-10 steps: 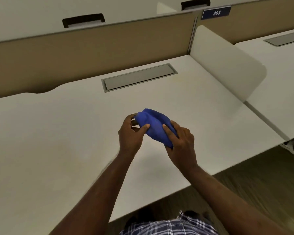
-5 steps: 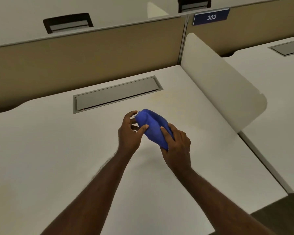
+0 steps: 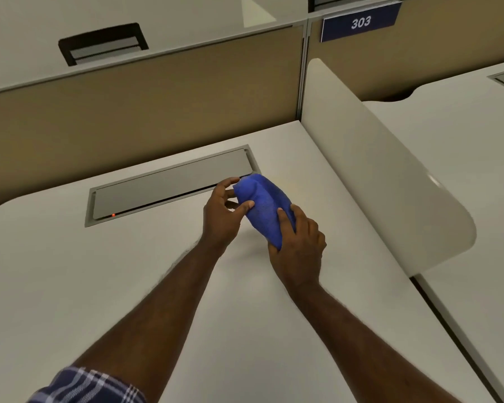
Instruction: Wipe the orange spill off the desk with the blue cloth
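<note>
A bunched blue cloth (image 3: 264, 207) is held above the white desk (image 3: 99, 286), near its back right part. My left hand (image 3: 221, 213) grips the cloth's left end with thumb and fingers. My right hand (image 3: 298, 245) holds the lower right end from the near side. A very faint yellowish tint (image 3: 291, 186) shows on the desk just right of the cloth; I cannot tell if it is the orange spill. The desk under the cloth is hidden.
A grey cable flap (image 3: 169, 187) with a small red light lies in the desk behind my left hand. A white curved divider (image 3: 376, 175) rises at the right, a tan partition (image 3: 143, 112) at the back with a "303" sign (image 3: 360, 22). Another desk (image 3: 463, 141) lies beyond the divider.
My view has shifted forward and closer to the back of the desk. Both hands keep their hold on the cloth, which now sits near the cable flap's right end.
</note>
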Demonstrator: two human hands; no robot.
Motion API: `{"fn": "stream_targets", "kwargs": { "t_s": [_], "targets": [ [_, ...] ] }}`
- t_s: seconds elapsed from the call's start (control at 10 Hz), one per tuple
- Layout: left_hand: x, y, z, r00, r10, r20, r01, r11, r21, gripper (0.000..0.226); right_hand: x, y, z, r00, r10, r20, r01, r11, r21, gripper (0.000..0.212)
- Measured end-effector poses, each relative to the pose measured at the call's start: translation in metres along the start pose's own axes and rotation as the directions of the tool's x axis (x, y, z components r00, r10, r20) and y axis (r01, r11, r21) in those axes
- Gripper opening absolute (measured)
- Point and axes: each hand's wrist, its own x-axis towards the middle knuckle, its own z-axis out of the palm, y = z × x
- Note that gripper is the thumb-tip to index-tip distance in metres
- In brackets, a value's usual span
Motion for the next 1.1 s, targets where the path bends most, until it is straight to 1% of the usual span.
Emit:
{"fn": "stream_targets", "kwargs": {
  "t_s": [0.2,0.3,0.4,0.5,0.6,0.7,0.8,0.9,1.0,1.1],
  "targets": [
    [0.046,0.004,0.022,0.999,0.009,0.031,-0.009,1.000,0.006,0.052,0.040,0.003,0.015,0.998,0.046,0.045,-0.046,0.999,0.006,0.072],
    [0.067,0.003,0.030,0.997,-0.017,0.072,0.017,1.000,-0.005,0.055,0.054,0.006,0.024,0.994,0.084,0.072,-0.085,0.996,0.006,0.071],
    [0.080,0.000,0.037,0.995,-0.051,0.089,0.052,0.999,-0.010,0.058,0.061,0.009,0.031,0.984,0.109,0.143,-0.109,0.994,-0.009,0.071],
    [0.088,-0.012,0.046,0.980,-0.160,0.120,0.160,0.987,0.012,0.063,0.065,0.021,0.042,0.936,0.182,0.301,-0.173,0.983,-0.056,0.078],
    [0.085,-0.023,0.049,0.972,-0.182,0.149,0.168,0.980,0.102,0.068,0.063,0.029,0.044,0.917,0.194,0.347,-0.167,0.980,-0.108,0.084],
    [0.077,-0.038,0.054,0.969,0.013,0.249,-0.126,0.887,0.444,0.068,0.059,0.043,0.041,0.944,0.092,0.316,-0.045,0.987,-0.151,0.087],
    [0.072,-0.044,0.057,0.924,0.013,0.382,-0.262,0.749,0.608,0.065,0.057,0.048,0.037,0.943,0.027,0.330,0.039,0.981,-0.189,0.085],
    [0.060,-0.049,0.059,0.856,-0.172,0.487,-0.243,0.698,0.673,0.066,0.050,0.057,0.034,0.892,0.058,0.448,0.027,0.983,-0.182,0.083],
    [0.052,-0.053,0.050,0.852,-0.182,0.491,-0.224,0.721,0.655,0.069,0.046,0.059,0.030,0.874,0.064,0.482,0.019,0.986,-0.165,0.083],
    [0.038,-0.056,0.019,0.886,-0.147,0.439,-0.208,0.720,0.662,0.071,0.046,0.045,0.022,0.898,0.045,0.437,0.013,0.992,-0.129,0.089]
  ]
}}
